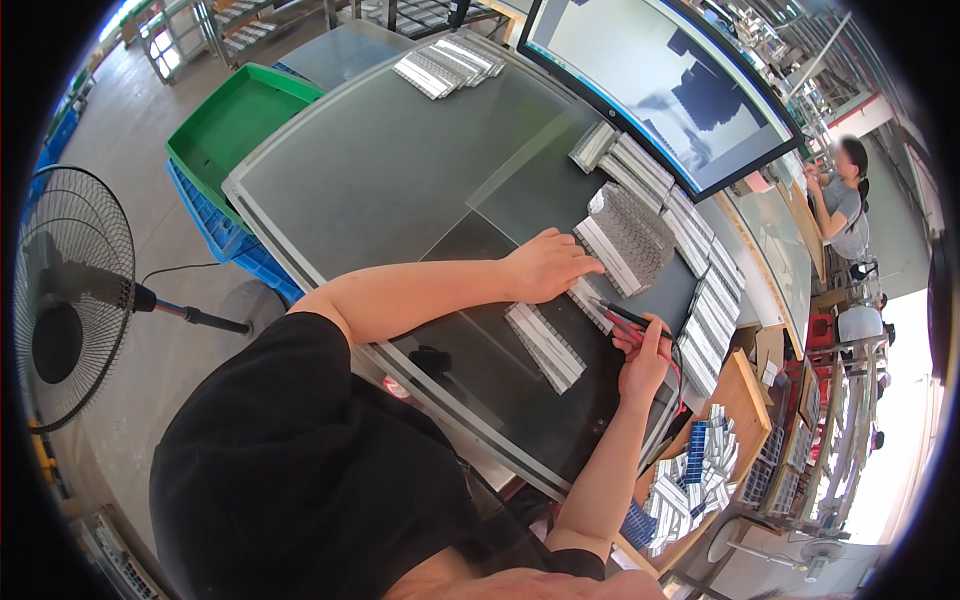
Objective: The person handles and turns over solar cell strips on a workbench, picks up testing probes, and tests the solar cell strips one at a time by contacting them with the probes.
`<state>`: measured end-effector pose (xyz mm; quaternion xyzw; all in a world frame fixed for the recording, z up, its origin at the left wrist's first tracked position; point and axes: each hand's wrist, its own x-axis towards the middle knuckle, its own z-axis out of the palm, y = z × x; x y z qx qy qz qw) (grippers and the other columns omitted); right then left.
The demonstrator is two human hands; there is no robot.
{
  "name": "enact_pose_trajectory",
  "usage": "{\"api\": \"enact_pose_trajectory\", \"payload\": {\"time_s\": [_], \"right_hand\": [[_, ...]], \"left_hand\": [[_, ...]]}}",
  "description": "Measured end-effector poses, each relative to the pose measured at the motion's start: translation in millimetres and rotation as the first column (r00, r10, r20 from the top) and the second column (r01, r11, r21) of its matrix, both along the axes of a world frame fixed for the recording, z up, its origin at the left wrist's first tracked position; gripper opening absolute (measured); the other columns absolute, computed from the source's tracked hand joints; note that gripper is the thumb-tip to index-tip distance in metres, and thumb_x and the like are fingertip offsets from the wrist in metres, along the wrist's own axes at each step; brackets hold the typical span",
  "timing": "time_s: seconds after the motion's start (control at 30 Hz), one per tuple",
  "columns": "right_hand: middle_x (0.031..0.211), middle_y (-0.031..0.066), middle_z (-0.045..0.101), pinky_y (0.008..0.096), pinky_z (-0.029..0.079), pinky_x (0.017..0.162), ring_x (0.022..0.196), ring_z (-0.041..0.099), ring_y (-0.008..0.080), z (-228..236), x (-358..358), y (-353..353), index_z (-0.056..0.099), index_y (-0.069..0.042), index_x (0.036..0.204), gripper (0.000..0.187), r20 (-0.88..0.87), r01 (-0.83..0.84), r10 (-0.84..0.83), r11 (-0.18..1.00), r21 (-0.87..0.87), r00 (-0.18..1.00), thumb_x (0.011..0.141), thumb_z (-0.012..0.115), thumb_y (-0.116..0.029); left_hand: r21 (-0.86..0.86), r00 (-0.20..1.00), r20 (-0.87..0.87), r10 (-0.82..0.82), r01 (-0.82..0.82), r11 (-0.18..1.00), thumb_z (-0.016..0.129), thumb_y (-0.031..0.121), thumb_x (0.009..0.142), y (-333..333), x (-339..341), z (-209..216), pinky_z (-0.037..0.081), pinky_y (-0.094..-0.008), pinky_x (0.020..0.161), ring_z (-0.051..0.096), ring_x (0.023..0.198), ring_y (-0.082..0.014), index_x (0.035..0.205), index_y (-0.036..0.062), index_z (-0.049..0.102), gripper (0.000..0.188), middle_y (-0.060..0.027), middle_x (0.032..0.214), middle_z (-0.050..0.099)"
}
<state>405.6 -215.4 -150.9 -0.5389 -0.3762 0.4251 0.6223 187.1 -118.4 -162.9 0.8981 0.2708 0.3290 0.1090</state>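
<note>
A slim silver-white strip lies on the dark glass tabletop between my two hands. My left hand comes in from the left, its bent fingers closed at the strip's upper end. In my right hand are red and black test probes, their tips angled onto the strip. A red lead hangs down beside that hand. Below the strip, nearer to me, lie a couple of similar strips side by side. Just beyond my left fingers sits a clear bubbled plastic sheet or tray with a pale strip along its edge.
Rows of silver strips line the table's right side. More strips lie at the far edge. A monitor stands behind. A wooden box of loose strips is at right, a green crate and fan at left.
</note>
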Motion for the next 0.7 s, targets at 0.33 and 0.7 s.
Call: {"api": "enact_pose_trajectory", "payload": {"time_s": [0.33,0.7], "right_hand": [[0.083,0.0122,0.061,0.0267,0.052,0.056,0.069,0.065,0.0221,2,-2,0,0.052,-0.002,0.105,0.027,-0.003,0.013,-0.013,1.000,0.000,1.000,0.096,0.046,-0.027],[0.077,0.0120,0.063,0.0279,0.051,0.050,0.061,0.064,0.0214,-2,13,0,0.053,-0.004,0.101,0.025,-0.272,0.086,-0.077,0.996,0.022,0.959,0.094,0.050,-0.027]], "left_hand": [[-0.020,1.000,0.012,0.002,-0.002,1.000,0.057,0.012,0.079,-1,-1,2,0.037,-0.0356,0.083,0.052,0.091,-0.0219,0.113,0.0150,0.053,0.034,-0.0020,0.086,0.058],[-0.034,0.989,-0.056,-0.139,0.137,0.990,0.056,0.013,0.083,-21,-28,30,0.039,-0.0358,0.085,0.052,0.091,-0.0220,0.115,0.0127,0.053,0.033,-0.0043,0.092,0.057]]}}
